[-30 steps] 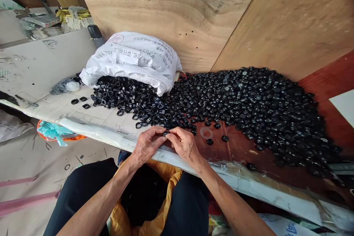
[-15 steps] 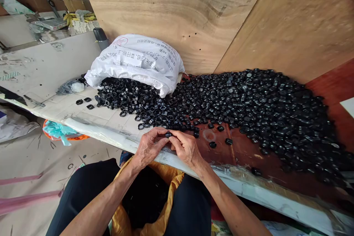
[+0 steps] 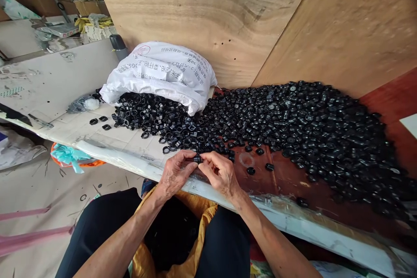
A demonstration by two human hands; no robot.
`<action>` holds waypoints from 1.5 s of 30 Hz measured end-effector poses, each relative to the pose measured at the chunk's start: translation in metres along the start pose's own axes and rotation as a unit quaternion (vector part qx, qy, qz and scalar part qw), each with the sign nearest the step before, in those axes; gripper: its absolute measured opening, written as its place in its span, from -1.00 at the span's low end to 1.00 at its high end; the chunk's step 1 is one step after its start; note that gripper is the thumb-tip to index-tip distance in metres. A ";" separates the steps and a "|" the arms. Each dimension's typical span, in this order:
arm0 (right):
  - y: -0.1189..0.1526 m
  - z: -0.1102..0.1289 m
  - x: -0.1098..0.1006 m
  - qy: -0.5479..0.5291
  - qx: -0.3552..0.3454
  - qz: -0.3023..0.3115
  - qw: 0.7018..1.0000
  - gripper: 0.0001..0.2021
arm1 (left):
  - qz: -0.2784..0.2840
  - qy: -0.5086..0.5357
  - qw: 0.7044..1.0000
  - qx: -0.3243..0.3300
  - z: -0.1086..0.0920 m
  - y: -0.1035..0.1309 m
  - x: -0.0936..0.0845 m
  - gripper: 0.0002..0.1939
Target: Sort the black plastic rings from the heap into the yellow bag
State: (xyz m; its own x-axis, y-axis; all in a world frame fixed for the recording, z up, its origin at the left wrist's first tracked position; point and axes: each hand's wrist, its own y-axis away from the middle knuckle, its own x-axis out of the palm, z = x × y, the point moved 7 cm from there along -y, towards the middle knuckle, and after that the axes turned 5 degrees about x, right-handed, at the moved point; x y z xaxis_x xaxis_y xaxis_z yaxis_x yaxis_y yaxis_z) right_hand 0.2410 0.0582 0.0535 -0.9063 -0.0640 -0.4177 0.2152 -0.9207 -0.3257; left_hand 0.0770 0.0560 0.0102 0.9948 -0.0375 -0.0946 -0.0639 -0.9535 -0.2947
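- L hand pinching sm blk part, above desk nr front edge
- R hand fingertips at its R side, can't tell if pinching
- blk rings behind, blk caps to R

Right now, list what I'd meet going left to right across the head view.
Crumpled teal plastic, black-capped bottle, left hand, small black part, right hand, white sheet at the right edge.
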 end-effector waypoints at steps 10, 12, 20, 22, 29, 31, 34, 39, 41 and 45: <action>0.010 -0.002 0.007 -0.064 0.056 0.039 0.996 -0.89 | 0.036 -0.037 0.997 0.049 -0.026 0.011 0.002 -0.79; 0.023 -0.001 0.018 -0.104 0.118 0.048 0.986 -0.88 | 0.023 -0.098 0.991 0.084 -0.033 0.029 -0.002 -0.80; 0.047 -0.001 0.033 0.013 0.168 0.071 0.983 -0.79 | 0.172 -0.231 0.953 0.093 -0.057 0.064 -0.024 -0.91; 0.032 0.000 0.008 0.140 0.090 -0.024 0.986 -0.85 | 0.138 -0.259 0.954 0.065 -0.054 0.042 -0.030 -0.95; -0.002 -0.019 0.008 0.342 0.053 -0.041 0.937 -0.95 | 0.041 -0.361 0.927 0.098 -0.022 -0.033 0.003 -0.69; -0.001 -0.021 0.012 0.356 0.054 -0.041 0.932 -0.98 | 0.032 -0.389 0.915 0.103 -0.016 -0.037 0.007 -0.80; 0.001 -0.022 0.008 0.292 0.033 -0.060 0.954 -0.94 | 0.009 -0.390 0.915 0.108 -0.013 -0.032 0.003 -0.88; -0.002 -0.025 -0.006 0.034 0.034 -0.076 0.996 -0.92 | 0.009 -0.348 0.925 0.150 -0.016 -0.014 -0.005 -0.87; -0.004 -0.027 -0.006 -0.051 0.060 -0.062 0.995 -0.92 | 0.017 -0.340 0.930 0.141 -0.015 -0.010 -0.005 -0.82; -0.005 -0.018 0.000 -0.107 0.059 -0.006 0.992 -0.82 | 0.030 -0.348 0.930 0.112 -0.015 -0.009 -0.001 -0.72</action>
State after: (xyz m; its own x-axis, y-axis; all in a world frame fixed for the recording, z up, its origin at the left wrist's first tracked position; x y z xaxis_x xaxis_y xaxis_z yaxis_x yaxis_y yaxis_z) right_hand 0.2464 0.0698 0.0396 -0.9679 -0.1219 -0.2199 0.1716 -0.9595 -0.2235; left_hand 0.0780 0.0600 0.0277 0.7023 0.1884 -0.6865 -0.2101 -0.8666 -0.4527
